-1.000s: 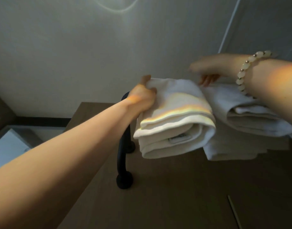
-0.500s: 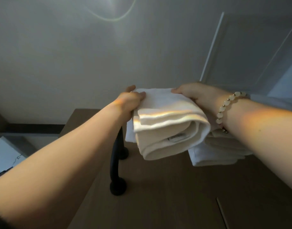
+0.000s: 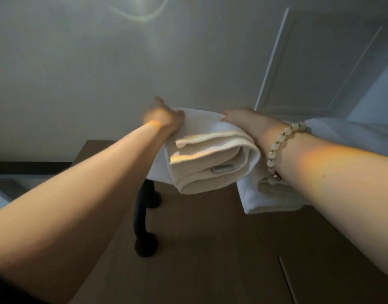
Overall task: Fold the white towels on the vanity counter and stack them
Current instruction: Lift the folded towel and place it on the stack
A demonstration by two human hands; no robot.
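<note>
The left hand [image 3: 164,121] grips the left end of a thick folded white terry towel [image 3: 212,163], its fingers curled round the cloth at the far corner. The right hand [image 3: 245,123] lies against the right end of the same towel, with one fingertip on the far top edge. The rest of its fingers are hidden behind the fold, so I cannot tell whether they curl round the towel or only press on it.

The towel is held between the two hands with its rounded fold to the right, its layered edges facing the camera and a small sewn label [image 3: 223,168] showing in the fold. It overhangs the top of a brown wooden panel [image 3: 210,249] that carries a black bar handle [image 3: 142,220].

Just beside it, under the right forearm, lies a second folded white towel [image 3: 267,200]. A bracelet of pale round beads [image 3: 278,145] circles the right wrist. More pale cloth [image 3: 353,137] shows behind that arm.
</note>
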